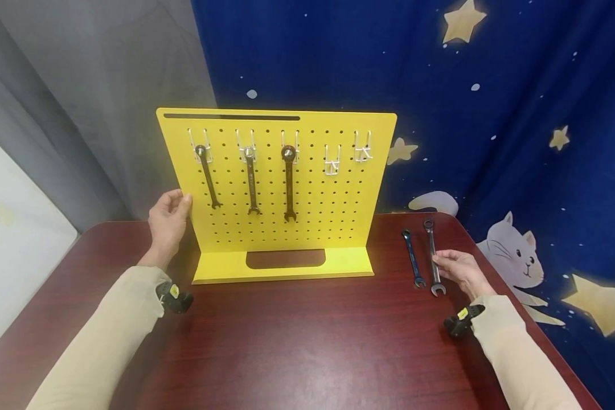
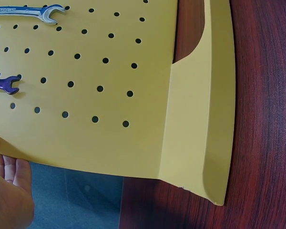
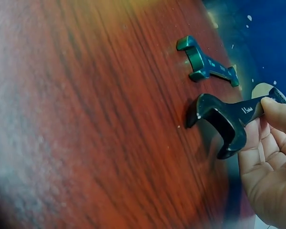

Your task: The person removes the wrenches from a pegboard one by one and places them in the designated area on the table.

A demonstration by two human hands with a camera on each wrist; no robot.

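My left hand grips the left edge of a yellow pegboard, thumb at the front; the left wrist view shows its fingers at that edge. At the right of the table, my right hand pinches the shank of a larger ratcheting combination wrench. Its open end points toward the right wrist camera. Just left of it lies a smaller dark combination wrench. Three combination wrenches hang from white hooks on the board: a left one, a middle one and a right one.
Two white hooks, a lower one and an upper one, carry nothing at the board's right. The board's base stands on a dark red wooden table. A blue star-patterned curtain and a grey curtain hang behind.
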